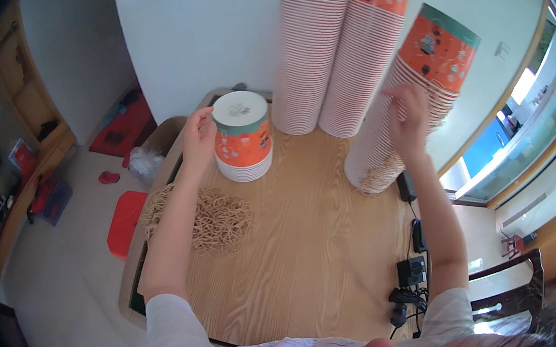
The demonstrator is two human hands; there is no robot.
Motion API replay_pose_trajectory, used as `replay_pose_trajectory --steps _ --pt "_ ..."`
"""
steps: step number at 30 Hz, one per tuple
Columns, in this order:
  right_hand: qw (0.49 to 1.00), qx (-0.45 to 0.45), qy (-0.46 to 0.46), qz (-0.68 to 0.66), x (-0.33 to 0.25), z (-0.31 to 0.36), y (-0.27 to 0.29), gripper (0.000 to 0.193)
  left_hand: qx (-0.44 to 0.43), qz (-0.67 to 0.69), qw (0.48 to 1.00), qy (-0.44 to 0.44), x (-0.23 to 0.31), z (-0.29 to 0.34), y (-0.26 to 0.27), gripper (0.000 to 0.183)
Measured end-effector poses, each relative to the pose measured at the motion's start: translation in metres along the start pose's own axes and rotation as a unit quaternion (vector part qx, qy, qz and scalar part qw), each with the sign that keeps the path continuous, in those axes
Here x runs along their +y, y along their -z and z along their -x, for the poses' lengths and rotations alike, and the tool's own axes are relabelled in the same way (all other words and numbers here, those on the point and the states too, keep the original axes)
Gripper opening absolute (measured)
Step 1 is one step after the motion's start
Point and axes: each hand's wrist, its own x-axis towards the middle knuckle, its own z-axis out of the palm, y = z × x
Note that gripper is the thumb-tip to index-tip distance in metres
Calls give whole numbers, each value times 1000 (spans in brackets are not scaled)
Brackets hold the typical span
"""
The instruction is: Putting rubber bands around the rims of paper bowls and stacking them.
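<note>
A short stack of upside-down orange paper cups [244,147] with green bands stands at the far left of the table. Beside its left side is my left hand [199,141], fingers parted and bent, the fingertips at the upper edge of the top cup. My right hand [411,116] is raised in front of a tall, leaning cup stack [437,46] on the right. Its fingers are curled together, and what they hold, if anything, is hidden. Tan cord loops [382,174] hang along that stack's right side and base. A tangled pile of tan cords [218,221] lies near my left forearm.
Two more tall cup stacks [319,52] [368,47] stand against the white wall at the back. Black power adapters and cables [411,273] lie along the table's right edge. On the floor at left are a red stool [126,225] and a clear plastic bag [145,162].
</note>
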Motion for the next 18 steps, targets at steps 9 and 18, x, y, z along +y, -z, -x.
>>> replay_pose_trajectory --steps 9,18 --pt "834 -238 -346 -357 -22 162 -234 21 -13 23 942 335 -162 7 -12 24" --pt "611 -267 -622 -410 -34 161 -269 14 -65 20 906 418 -120 -1 -7 15"
